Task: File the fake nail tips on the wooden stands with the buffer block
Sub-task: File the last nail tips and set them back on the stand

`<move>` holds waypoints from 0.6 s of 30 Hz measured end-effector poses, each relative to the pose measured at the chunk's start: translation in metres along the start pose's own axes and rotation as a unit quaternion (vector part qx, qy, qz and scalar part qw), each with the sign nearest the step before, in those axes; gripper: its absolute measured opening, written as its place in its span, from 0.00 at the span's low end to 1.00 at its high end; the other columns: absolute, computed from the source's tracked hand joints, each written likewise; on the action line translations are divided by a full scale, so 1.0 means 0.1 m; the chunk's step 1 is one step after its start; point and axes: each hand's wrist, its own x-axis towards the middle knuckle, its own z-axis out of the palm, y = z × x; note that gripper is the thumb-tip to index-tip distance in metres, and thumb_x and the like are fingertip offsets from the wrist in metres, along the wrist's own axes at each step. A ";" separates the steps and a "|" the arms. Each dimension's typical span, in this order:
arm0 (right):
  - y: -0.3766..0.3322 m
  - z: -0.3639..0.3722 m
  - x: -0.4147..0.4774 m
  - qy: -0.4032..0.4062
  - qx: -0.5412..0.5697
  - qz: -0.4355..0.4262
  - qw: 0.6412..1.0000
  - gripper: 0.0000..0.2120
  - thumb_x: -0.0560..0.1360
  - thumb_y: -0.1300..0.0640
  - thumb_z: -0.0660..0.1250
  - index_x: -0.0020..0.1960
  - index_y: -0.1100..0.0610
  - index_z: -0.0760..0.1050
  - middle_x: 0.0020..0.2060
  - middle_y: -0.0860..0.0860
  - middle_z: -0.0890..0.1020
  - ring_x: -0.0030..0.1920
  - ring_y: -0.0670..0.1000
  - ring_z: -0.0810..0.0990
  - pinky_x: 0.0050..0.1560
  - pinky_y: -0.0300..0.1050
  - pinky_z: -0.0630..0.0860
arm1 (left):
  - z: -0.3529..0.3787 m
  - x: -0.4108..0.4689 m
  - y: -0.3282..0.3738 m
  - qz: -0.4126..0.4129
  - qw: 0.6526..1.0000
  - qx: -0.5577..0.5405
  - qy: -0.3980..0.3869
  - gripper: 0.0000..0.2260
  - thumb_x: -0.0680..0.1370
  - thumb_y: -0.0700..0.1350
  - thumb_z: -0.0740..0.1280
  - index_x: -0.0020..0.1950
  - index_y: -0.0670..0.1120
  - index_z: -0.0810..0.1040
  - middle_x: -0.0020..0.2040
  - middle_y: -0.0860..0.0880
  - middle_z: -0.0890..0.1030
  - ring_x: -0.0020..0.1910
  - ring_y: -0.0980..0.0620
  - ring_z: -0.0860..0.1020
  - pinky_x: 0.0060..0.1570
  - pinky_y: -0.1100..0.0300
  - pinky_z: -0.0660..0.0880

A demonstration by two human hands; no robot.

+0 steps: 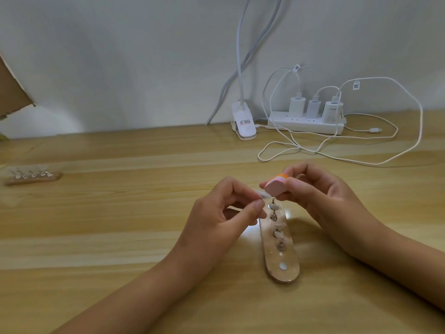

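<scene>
I see the small translucent fake nail tip (336, 195) just above the far end of the oblong light wooden stand (286, 266), which lies at the centre of the pale wood-grain table (120, 237). The left hand (224, 213) pinches the tip between thumb and forefinger; its other fingers are curled toward the palm. I cannot tell whether the tip sits on a peg. The pink foam buffer block (348, 186), with an orange layer on its far face, meets the tip from the right. The right hand (320, 191) grips the block between thumb and curled fingers. More pale nail tips on metal pegs (279, 233) stand along the stand. A second wooden stand (32, 178) with pegs lies well apart at the far left. At the far right, against the white wall, a white power strip (305, 124) carries three white chargers (313, 107) with looped white cables (361, 160). A white clip lamp base (243, 122) stands just left of the strip. A brown cardboard edge (12, 88) shows at the left.
</scene>
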 end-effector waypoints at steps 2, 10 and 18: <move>-0.01 0.02 -0.03 -0.017 0.004 -0.011 1.000 0.12 0.70 0.45 0.73 0.47 0.52 0.79 0.48 0.59 0.85 0.56 0.56 0.84 0.58 0.44 0.78 | 0.01 -0.01 0.00 0.011 1.000 0.019 -0.007 0.06 0.74 0.44 0.71 0.42 0.54 0.76 0.40 0.55 0.84 0.41 0.54 0.84 0.42 0.62 0.79; -0.09 0.10 -0.12 -0.008 -0.066 -0.103 0.992 0.15 0.71 0.42 0.73 0.47 0.52 0.78 0.50 0.55 0.85 0.55 0.55 0.83 0.58 0.50 0.77 | 0.03 -0.02 0.01 0.023 0.999 0.030 0.008 0.07 0.73 0.44 0.71 0.40 0.56 0.76 0.38 0.53 0.85 0.39 0.54 0.84 0.40 0.64 0.79; -0.05 0.10 -0.12 -0.036 -0.131 -0.108 0.985 0.13 0.74 0.45 0.69 0.53 0.52 0.77 0.54 0.50 0.84 0.61 0.52 0.80 0.64 0.52 0.74 | 0.04 -0.03 0.02 0.044 0.998 0.041 -0.005 0.07 0.74 0.41 0.71 0.42 0.51 0.75 0.40 0.52 0.85 0.40 0.55 0.84 0.41 0.65 0.78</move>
